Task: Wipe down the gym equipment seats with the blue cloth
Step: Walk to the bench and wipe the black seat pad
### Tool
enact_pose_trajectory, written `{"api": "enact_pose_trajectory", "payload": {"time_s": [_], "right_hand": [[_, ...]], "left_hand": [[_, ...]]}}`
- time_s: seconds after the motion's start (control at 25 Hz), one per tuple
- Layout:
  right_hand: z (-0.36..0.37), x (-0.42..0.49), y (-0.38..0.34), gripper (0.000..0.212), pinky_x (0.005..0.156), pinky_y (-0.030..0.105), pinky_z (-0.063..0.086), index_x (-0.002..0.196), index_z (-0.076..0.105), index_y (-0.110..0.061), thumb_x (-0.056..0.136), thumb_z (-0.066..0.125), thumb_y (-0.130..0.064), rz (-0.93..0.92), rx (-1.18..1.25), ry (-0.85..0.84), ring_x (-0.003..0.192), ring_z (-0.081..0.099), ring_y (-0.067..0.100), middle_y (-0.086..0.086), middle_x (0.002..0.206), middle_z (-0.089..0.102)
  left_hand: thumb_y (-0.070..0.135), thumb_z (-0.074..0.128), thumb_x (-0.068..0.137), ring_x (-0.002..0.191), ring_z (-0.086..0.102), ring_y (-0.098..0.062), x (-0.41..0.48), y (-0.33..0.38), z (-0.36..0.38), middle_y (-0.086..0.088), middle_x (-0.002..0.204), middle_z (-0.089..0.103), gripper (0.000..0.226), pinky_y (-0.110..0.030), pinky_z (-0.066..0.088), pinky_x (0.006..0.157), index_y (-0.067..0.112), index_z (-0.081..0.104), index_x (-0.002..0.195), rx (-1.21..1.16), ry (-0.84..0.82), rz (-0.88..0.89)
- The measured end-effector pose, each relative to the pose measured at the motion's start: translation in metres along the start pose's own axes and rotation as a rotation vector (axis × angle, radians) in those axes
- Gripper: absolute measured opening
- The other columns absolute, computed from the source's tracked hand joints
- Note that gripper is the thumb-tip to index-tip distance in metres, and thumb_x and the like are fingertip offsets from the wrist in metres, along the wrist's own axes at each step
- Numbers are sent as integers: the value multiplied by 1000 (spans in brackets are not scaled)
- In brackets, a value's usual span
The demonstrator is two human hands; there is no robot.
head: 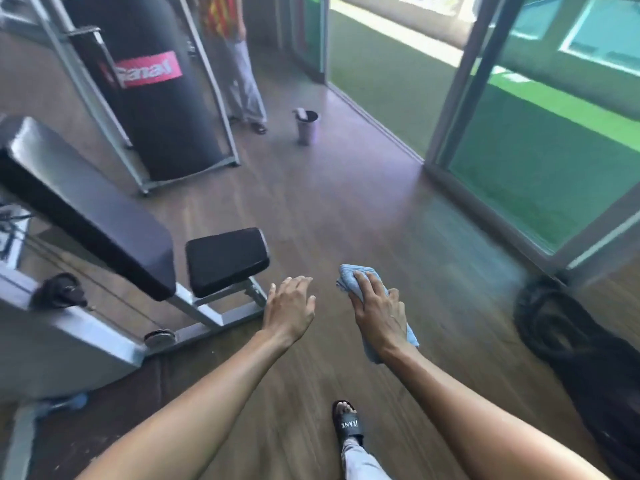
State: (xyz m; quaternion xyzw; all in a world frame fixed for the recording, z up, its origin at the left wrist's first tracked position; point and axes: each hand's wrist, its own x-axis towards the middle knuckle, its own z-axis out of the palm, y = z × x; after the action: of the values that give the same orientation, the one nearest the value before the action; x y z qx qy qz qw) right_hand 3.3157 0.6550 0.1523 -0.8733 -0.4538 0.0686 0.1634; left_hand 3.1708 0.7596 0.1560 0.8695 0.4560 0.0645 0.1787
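My right hand (375, 308) holds a bunched blue cloth (353, 277) out in front of me above the wooden floor. My left hand (289, 308) hangs empty beside it, fingers spread. A weight bench stands to the left: its small black seat pad (227, 259) lies just left of my left hand, apart from it, and the long black backrest pad (86, 209) slopes up toward the far left. Neither hand touches the bench.
A black punching bag (156, 84) hangs in a grey frame at the back, with a person (239, 60) standing beside it. A small bin (306, 126) stands on the floor. Glass doors (540, 150) run along the right; dark coiled gear (561, 327) lies below them.
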Motion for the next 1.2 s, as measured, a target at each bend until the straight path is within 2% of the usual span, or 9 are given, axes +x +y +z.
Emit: {"api": "enact_pose_trajectory", "payload": {"time_s": [0.36, 0.6, 0.72, 0.84, 1.04, 1.2], "right_hand": [[88, 153, -143, 43, 80, 41, 41, 140, 31, -38, 98, 40, -40, -307, 24, -187, 97, 44, 32, -14, 148, 33], [206, 214, -246, 42, 77, 40, 40, 141, 28, -37, 100, 37, -37, -287, 20, -254, 94, 43, 30, -10, 149, 30], [278, 243, -288, 43, 78, 40, 39, 140, 30, -35, 98, 38, -29, -262, 31, -302, 93, 41, 31, -11, 150, 29], [339, 270, -303, 40, 76, 39, 36, 139, 31, -35, 99, 38, -33, -308, 37, -330, 92, 42, 32, -9, 149, 31], [415, 308, -282, 38, 68, 37, 34, 135, 36, -37, 99, 39, -45, -361, 15, -295, 81, 37, 26, -11, 142, 39], [448, 335, -257, 39, 67, 39, 40, 133, 42, -35, 96, 46, -45, -373, -53, -230, 83, 43, 30, -10, 141, 42]], "left_hand": [[30, 46, 96, 139, 33, -17, 102, -163, -37, 3, 148, 44, 47, -44, 23, 116, 20, 43, 142, 12, 75, -351], [27, 49, 96, 136, 39, -17, 172, -302, -23, 0, 146, 47, 46, -41, 27, 114, 17, 46, 140, -45, 19, -382], [20, 53, 94, 132, 44, -23, 191, -382, -22, -5, 142, 52, 42, -38, 31, 113, 10, 52, 135, -40, 181, -508], [16, 52, 95, 132, 44, -22, 217, -420, 7, -7, 141, 52, 41, -32, 30, 112, 7, 52, 135, -34, 218, -543], [20, 50, 96, 136, 39, -20, 259, -438, 104, -3, 147, 45, 45, -31, 26, 114, 12, 47, 140, -49, 30, -499], [19, 51, 96, 142, 29, -25, 285, -455, 163, -5, 154, 35, 48, -42, 24, 118, 13, 42, 143, -42, -7, -494]]}}
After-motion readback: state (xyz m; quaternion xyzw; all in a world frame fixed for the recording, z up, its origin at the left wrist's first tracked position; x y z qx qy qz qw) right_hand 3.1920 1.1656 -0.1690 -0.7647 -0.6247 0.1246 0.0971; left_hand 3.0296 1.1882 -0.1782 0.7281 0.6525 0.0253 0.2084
